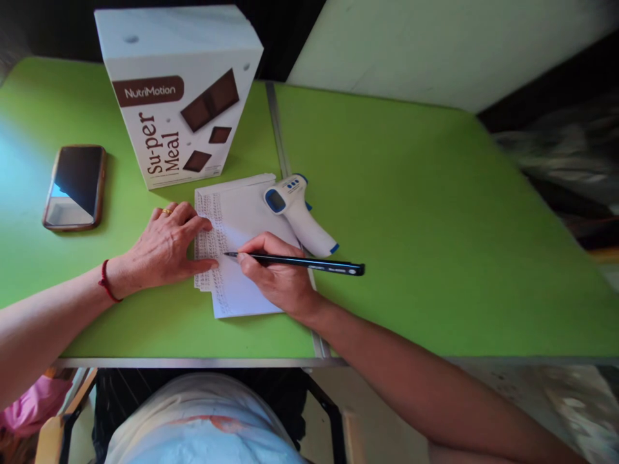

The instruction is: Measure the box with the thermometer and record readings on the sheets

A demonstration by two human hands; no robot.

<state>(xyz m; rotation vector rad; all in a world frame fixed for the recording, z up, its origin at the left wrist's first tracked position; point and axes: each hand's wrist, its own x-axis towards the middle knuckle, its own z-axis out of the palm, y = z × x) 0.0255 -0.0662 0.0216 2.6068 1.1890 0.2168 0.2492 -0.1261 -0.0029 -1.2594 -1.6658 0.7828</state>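
My right hand (280, 274) is closed around a black pen (314, 262), its tip at the sheets of white paper (246, 290) on the green table. Columns of small handwritten marks run down the left part of the paper. My left hand (171, 243) lies with fingers spread at the paper's left edge, thumb and fingertips touching the written part. It wears a ring and a red cord bracelet. A white and blue infrared thermometer (302, 216) rests on the paper's upper right corner, just beyond my right hand.
A tall white box (193, 71) labelled NutriMotion Su-per Meal stands behind the paper. At the left lies a phone (75, 187) in a brown case. The green folding table (435, 225) has a metal seam across it and a metal front edge close to my body.
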